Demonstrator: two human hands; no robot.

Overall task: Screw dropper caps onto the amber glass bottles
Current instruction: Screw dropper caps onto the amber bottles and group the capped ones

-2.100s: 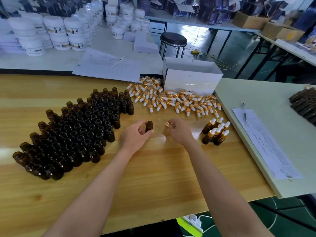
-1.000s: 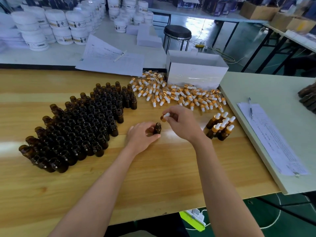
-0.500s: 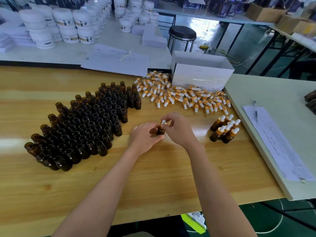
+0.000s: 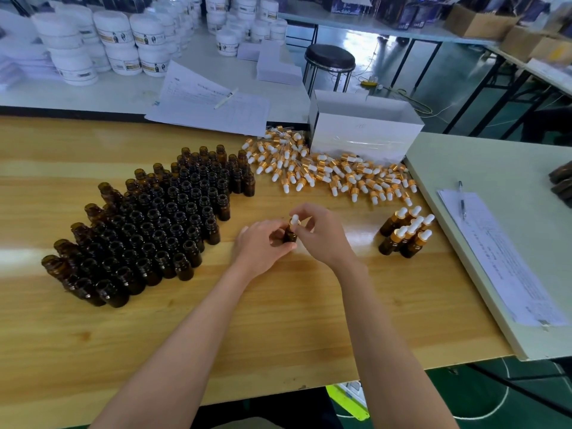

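Over the table (image 4: 294, 320), left grip (image 4: 261, 247) holds amber bottle (image 4: 290, 236) upright; right grip (image 4: 325, 236) pinches dropper cap (image 4: 294, 218) atop it.

I find no text that I can read from this view. The white jars (image 4: 148, 38) at far left carry labels with a yellow band and dark print, too small to make out. The printed sheets (image 4: 213, 113) near them and the form (image 4: 501, 261) at right show only lines and tables. A faint mark on the white box (image 4: 365, 128) is illegible.
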